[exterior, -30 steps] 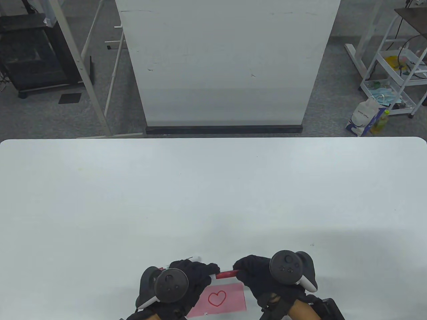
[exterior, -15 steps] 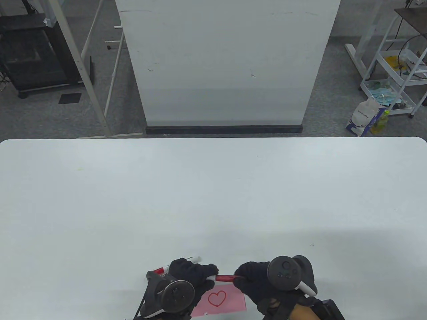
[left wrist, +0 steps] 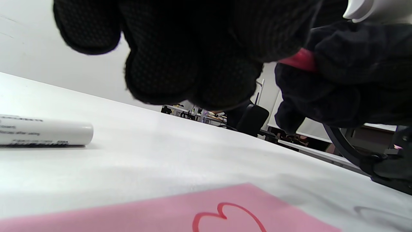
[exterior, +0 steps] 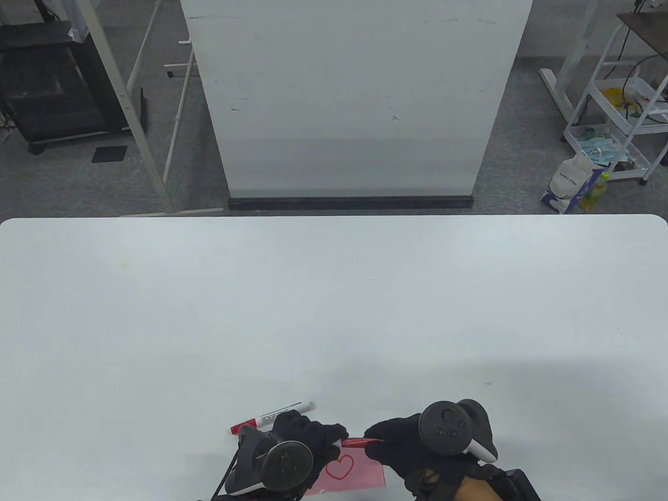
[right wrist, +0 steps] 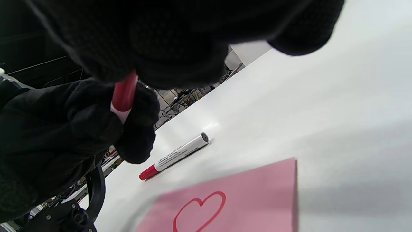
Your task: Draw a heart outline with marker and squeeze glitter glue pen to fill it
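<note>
Lab or workshop space, grey carpet floor (exterior: pixel 78 182), white partition board (exterior: pixel 355 99), wire utility cart (exterior: pixel 621 120), black equipment rack (exterior: pixel 47 83)

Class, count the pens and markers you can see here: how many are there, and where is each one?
2. The marker lies on the table beyond the pink paper. The glitter glue pen is held between the left hand and right hand.

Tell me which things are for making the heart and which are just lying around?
For the heart: pink paper with the red heart outline; marker on the table; red glue pen, held by left hand and right hand.

Lying around: bottle and bag on the floor.
</note>
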A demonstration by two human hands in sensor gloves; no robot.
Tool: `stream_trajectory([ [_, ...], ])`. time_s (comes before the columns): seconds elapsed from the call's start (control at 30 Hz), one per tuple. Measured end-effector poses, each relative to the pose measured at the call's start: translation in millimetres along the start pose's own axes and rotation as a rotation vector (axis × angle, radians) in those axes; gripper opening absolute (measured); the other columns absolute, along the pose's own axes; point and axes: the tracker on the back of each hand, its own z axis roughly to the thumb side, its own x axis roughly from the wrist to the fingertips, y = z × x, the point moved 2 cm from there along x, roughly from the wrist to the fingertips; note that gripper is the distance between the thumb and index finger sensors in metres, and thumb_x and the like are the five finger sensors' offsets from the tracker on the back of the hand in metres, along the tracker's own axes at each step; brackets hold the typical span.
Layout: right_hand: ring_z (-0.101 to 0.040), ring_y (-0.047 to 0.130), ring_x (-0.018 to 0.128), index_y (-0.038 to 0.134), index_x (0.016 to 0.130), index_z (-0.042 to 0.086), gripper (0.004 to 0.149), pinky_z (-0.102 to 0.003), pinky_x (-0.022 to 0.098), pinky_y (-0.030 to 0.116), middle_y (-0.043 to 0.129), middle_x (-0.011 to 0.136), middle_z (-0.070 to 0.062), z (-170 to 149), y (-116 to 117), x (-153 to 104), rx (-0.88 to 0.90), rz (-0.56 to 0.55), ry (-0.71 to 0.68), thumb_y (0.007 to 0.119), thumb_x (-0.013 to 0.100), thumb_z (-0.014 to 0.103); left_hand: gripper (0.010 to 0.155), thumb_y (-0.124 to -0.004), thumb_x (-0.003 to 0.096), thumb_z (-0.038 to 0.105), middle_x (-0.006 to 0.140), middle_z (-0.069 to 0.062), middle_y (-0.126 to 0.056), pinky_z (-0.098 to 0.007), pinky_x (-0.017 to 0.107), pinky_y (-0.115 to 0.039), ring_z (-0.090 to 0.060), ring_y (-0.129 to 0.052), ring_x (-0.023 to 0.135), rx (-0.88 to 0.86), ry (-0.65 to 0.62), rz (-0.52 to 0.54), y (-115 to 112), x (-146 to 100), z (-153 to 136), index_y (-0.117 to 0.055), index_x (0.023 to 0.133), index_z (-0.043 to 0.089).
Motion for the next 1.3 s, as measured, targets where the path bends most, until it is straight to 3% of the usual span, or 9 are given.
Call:
stream_trajectory([
  [0.1,-0.013,0.091,0.002,0.100,0.061,0.017,0.043,-0.046,0.042,0.085,0.102,0.026,-0.005,-2,-2,-1,-0.009,-0.039,-0.003,0.092,0.032,0.048,0.046,-0.070,0.0452,0.037,0.065,-0.001,-0.102,-0.062,0.064,-0.070,-0.024,-0.101,0.055,-0.046,-0.005,-0.029,-1,0,2,-0.084,0.087,0.022],
  [0.3,-0.014,0.091,0.000,0.101,0.060,0.017,0.040,-0.045,0.042,0.085,0.102,0.024,-0.005,-4,1,0,-0.001,-0.008,-0.003,0.091,0.034,0.046,0.047,-0.067,0.0469,0.039,0.065,0.001,-0.101,-0.061,0.064,-0.071,-0.022,-0.101,0.057,-0.128,0.025,-0.089,-5,3,-6,-0.080,0.090,0.025],
  [0.4,-0.014,0.091,0.001,0.101,0.061,0.017,0.040,-0.044,0.043,0.085,0.102,0.025,-0.005,-4,3,0,0.013,0.004,-0.004,0.089,0.035,0.046,0.058,-0.081,0.0436,0.045,0.063,0.004,-0.101,-0.061,0.064,-0.071,-0.024,-0.101,0.057,-0.217,0.045,-0.056,-4,3,-10,-0.070,0.097,0.024],
  [0.5,-0.013,0.091,0.001,0.100,0.062,0.017,0.040,-0.044,0.043,0.085,0.102,0.025,-0.005,-3,3,1,0.017,0.003,-0.006,0.089,0.036,0.046,0.058,-0.088,0.0403,0.044,0.063,0.008,-0.100,-0.060,0.062,-0.073,-0.022,-0.102,0.055,-0.109,0.031,-0.026,-1,2,-8,-0.069,0.093,0.028],
  [0.67,-0.013,0.091,0.001,0.100,0.063,0.018,0.040,-0.044,0.043,0.085,0.102,0.025,-0.005,-3,5,1,0.019,0.001,-0.006,0.088,0.036,0.045,0.049,-0.085,0.0407,0.044,0.061,0.007,-0.104,-0.059,0.061,-0.076,-0.021,-0.106,0.052,-0.005,0.006,0.049,4,0,-3,-0.077,0.087,0.029],
  [0.93,-0.015,0.091,0.002,0.099,0.065,0.016,0.040,-0.045,0.044,0.084,0.101,0.026,-0.006,-2,4,1,-0.009,-0.005,-0.019,0.089,0.037,0.043,0.049,-0.070,0.0458,0.048,0.075,0.002,-0.102,-0.063,0.063,-0.071,-0.026,-0.100,0.067,-0.010,0.027,-0.022,-1,1,-8,-0.081,0.090,0.029],
  [1.0,-0.015,0.091,0.002,0.099,0.065,0.016,0.040,-0.045,0.044,0.084,0.101,0.026,-0.006,-3,4,1,-0.018,-0.006,-0.020,0.088,0.037,0.043,0.053,-0.078,0.0446,0.046,0.080,0.001,-0.098,-0.063,0.063,-0.071,-0.027,-0.098,0.069,-0.027,0.026,-0.005,-3,1,-9,-0.075,0.094,0.029],
  [1.1,-0.015,0.091,0.001,0.099,0.064,0.015,0.040,-0.045,0.043,0.084,0.101,0.025,-0.006,-2,2,0,-0.009,-0.003,-0.027,0.088,0.038,0.043,0.058,-0.088,0.0396,0.047,0.077,0.004,-0.098,-0.061,0.062,-0.073,-0.024,-0.100,0.064,0.009,0.014,0.037,-2,1,-7,-0.071,0.093,0.032],
  [1.3,-0.015,0.092,0.001,0.100,0.063,0.015,0.039,-0.044,0.043,0.084,0.101,0.025,-0.006,0,2,0,0.000,-0.009,-0.029,0.087,0.039,0.043,0.049,-0.088,0.0394,0.044,0.066,0.006,-0.102,-0.059,0.059,-0.077,-0.021,-0.104,0.051,0.032,-0.013,0.118,2,-1,-3,-0.077,0.086,0.032],
])
